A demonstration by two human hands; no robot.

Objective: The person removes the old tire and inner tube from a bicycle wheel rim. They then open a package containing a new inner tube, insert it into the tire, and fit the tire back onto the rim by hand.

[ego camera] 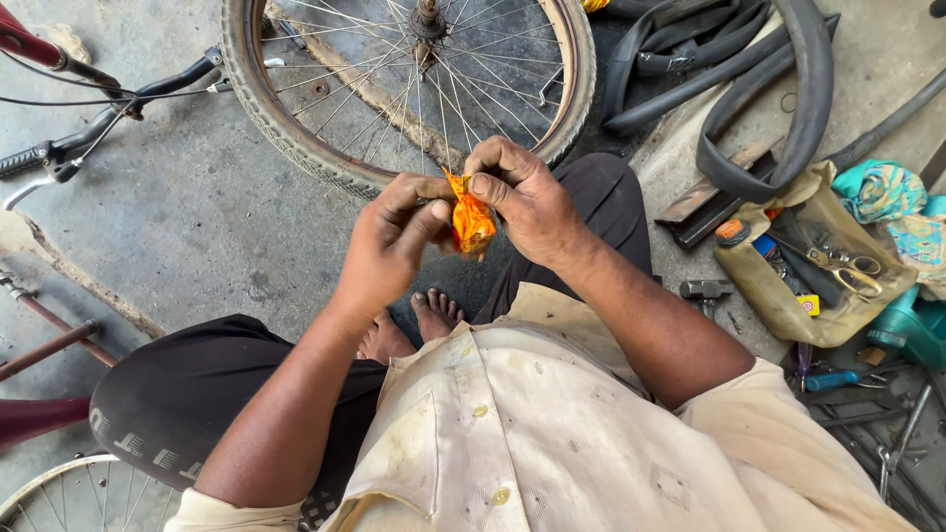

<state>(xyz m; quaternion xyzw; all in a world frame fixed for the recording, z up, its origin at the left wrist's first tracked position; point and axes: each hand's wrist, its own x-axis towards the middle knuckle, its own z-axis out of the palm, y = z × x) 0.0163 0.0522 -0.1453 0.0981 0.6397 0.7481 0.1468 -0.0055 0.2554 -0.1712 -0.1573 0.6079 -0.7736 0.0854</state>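
While you are squatting over the concrete floor [197, 227], your left hand [389, 246] and right hand [522, 197] are both pinching a crumpled orange wrapper [472, 222] between them, fingers closed on it. Beyond them a bicycle wheel [409, 84] is lying flat; a tool pouch [808, 261] with scissors [847, 266] is sitting at your right.

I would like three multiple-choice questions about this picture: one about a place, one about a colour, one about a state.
1. Where is the bicycle wheel?
A. on the ground ahead of the hands
B. inside the bag
C. on the person's lap

2. What colour is the small packet?
A. blue
B. orange
C. white

3. How is the packet held?
A. lying on the ground
B. by one hand only
C. pinched by the left hand and the right hand

Answers: 1 A, it lies beyond the hands; 2 B, its wrapper is orange; 3 C, both hands' fingers grip it.
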